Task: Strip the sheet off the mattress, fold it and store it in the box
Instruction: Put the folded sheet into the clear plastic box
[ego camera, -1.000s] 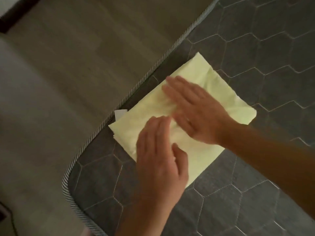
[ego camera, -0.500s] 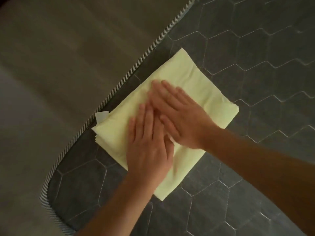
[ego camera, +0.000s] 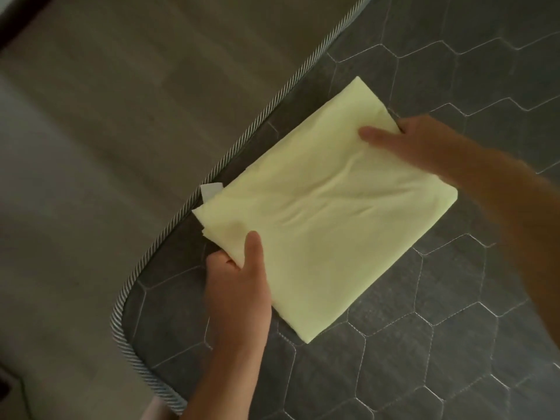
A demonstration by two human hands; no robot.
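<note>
Logged folded sheet (ego camera: 327, 207) lying flat on the mattress (ego camera: 454, 344), close to its rounded corner, with one long side just beside the edge piping (ego camera: 242, 140). Cannot see the underside or inner layers. Can make out only a few stacked edges at the left corner, not a layer count.

Appearance of sheet: pale yellow, folded to a compact rectangle, set diagonally in view. Shallow creases across the middle, sides mostly straight, left corner slightly splayed. Noted a small white tag (ego camera: 211, 190) poking out at that corner, touching the piping. Cannot read any print on it.

Left grip (ego camera: 239, 286), a bare hand: pinching the near-left edge of the sheet beside the splayed corner, with thumb (ego camera: 253, 247) on top and fingers tucked under, out of sight.

Right grip (ego camera: 406, 140), a bare hand: pinching the far-right edge, with thumb on top and fingers underneath, largely hidden by fabric. Forearm blurred and cut off at the right frame edge.

Mattress top: dark grey, quilted in hexagons with pale stitching, bordered by striped rope-like piping. Cut off at top, right and bottom of view.

Beyond the piping, to the left: wood-look floor (ego camera: 106, 131), dim. Cannot identify a dark strip at the top-left corner or a dark shape at the lower-left frame edge, both cropped.
</note>
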